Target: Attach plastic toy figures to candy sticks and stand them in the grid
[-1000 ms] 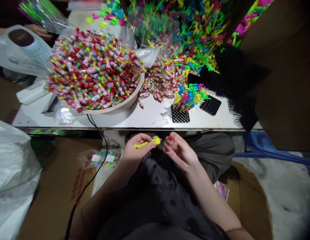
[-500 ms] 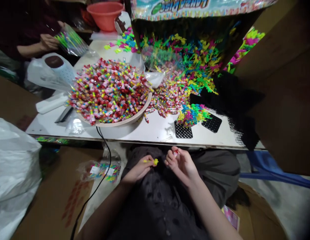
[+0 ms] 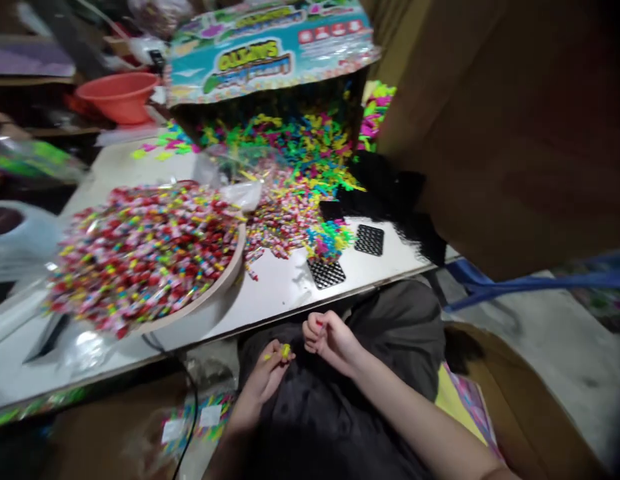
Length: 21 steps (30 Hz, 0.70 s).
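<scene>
Over my lap, my left hand [image 3: 269, 373] is closed around a small yellow plastic figure [image 3: 286, 350], part of which sticks out past the fingertips. To its right, my right hand [image 3: 326, 340] is curled in a pinch. Only a bit of red shows at its fingertips, from a small red piece [image 3: 320, 323] mostly hidden by the fingers. The hands are apart. On the table ahead, a heap of colourful plastic figures [image 3: 327, 241] lies by a black perforated mat [image 3: 327, 274]; a second black mat [image 3: 370, 240] lies to the right.
A wide basin [image 3: 236, 270] heaped with small wrapped candy-like tubes stands on the white table [image 3: 277, 293]. Behind is an open printed carton [image 3: 310, 60] with many figures. A large brown cardboard box [image 3: 470, 147] rises at right. Another person's hand holds a bag [image 3: 35, 160] at far left.
The camera has turned to the right and tilted, so the table slid left and down in view. Both hands keep their pinches; the red piece shows less than before.
</scene>
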Each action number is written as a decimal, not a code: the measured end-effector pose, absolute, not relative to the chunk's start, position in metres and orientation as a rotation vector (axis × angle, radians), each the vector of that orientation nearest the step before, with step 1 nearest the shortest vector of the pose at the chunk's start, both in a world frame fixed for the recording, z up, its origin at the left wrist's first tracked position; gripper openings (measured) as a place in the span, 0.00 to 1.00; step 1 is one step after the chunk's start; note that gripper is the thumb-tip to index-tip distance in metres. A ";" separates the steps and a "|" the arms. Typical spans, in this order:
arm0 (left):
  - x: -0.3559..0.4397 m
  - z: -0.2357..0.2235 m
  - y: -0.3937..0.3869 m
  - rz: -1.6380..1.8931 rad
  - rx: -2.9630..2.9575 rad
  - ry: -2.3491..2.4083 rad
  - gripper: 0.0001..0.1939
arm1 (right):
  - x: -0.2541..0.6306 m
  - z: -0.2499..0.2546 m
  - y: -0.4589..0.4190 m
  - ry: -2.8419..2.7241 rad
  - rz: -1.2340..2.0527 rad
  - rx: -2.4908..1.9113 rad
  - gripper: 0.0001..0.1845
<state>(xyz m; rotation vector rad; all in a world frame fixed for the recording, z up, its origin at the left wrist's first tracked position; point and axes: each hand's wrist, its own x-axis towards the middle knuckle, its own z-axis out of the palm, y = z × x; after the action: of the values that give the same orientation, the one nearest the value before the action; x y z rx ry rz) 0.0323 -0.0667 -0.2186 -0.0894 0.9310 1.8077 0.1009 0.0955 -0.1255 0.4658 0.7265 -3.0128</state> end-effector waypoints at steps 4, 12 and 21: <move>0.031 -0.220 -0.066 1.763 -0.152 1.009 0.14 | 0.116 -0.135 0.111 0.768 -3.079 0.468 0.13; 0.031 -0.220 -0.055 1.676 -0.358 1.217 0.21 | 0.184 -0.146 0.188 0.846 -3.325 0.457 0.20; 0.034 -0.207 -0.039 1.503 -0.539 1.414 0.19 | 0.264 -0.142 0.264 1.082 -3.451 0.680 0.21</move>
<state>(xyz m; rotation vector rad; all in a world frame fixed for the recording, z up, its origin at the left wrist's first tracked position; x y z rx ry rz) 0.0341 -0.0386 -0.2069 -0.5386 1.4142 1.5028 0.2638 0.2641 -0.1424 0.6798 1.0822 -3.4508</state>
